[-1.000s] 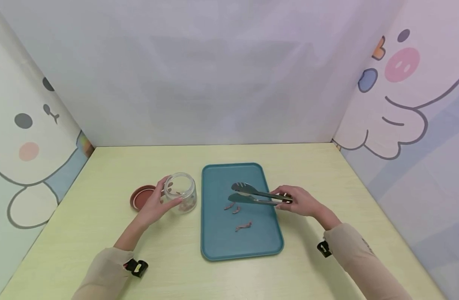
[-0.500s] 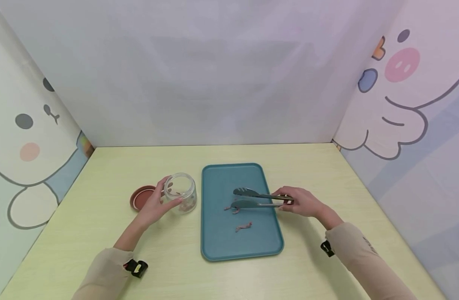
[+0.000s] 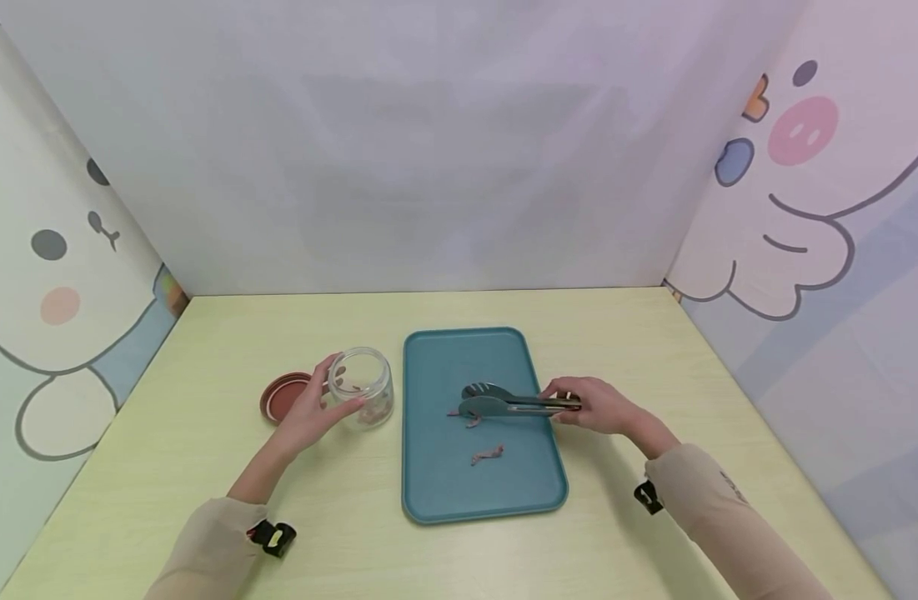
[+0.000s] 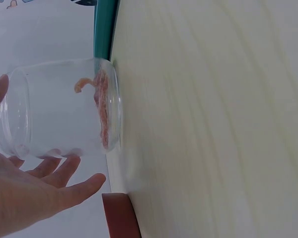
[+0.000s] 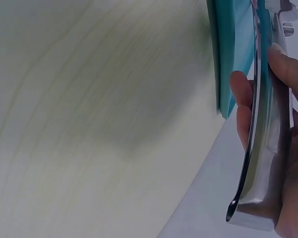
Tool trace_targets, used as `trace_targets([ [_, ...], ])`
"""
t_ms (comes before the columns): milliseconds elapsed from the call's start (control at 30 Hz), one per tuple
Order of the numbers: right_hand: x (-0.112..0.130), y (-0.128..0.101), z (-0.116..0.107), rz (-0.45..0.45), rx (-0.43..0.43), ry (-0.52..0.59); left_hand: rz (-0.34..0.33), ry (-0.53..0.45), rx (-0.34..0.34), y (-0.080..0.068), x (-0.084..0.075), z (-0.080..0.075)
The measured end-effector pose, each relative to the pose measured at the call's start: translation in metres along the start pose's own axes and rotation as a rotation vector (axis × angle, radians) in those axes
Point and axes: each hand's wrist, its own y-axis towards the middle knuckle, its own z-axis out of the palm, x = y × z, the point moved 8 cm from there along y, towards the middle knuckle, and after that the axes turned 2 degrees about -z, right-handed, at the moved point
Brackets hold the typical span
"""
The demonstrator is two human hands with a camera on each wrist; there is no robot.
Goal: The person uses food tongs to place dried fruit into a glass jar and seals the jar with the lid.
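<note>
Unlabelled jar in left hand, tongs squeezed in right hand; no legible writing.

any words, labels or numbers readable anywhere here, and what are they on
None can be read.
Right sleeve: a small dark print, too blurred to read.
Jar, tongs, tray, lid: no label or marking shows.
Side walls: cartoon animal drawings only, no text.

We see a staged recording booth: a pale wooden table enclosed by white panels printed with cartoon animals, without household furnishings.
</note>
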Motion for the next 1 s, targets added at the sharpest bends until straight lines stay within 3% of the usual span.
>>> trace_targets([
  [600, -0.008, -0.008, 0.01, 0.057, 0.002, 0.223, -0.006, 0.005, 0.0, -0.001, 0.0, 0.0],
  [1000, -0.017, -0.014, 0.004, 0.055, -0.076, 0.342, -0.005, -0.002, 0.003, 0.0, -0.001, 0.0],
])
